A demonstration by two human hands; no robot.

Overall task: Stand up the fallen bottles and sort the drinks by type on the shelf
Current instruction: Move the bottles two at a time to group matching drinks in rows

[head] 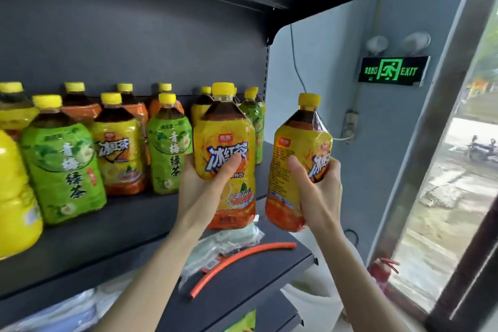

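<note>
Currently left hand and right hand each clamp an upright yellow-orange plastic iced-tea bottle; seat both side by side on dark metal shelf, clear of green-labelled bottles.

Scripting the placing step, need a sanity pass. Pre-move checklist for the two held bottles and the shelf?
1. Left hand grips left bottle, upright: ok.
2. Right hand grips right bottle, slightly tilted: ok.
3. Held bottles same type, yellow-orange labels: ok.
4. Both capped: ok.
5. Free spot at the right end of the shelf: cannot tell, held bottles hide it.
6. Front row sorted: not ok, green bottle stands beside a yellow-orange bottle.
</note>
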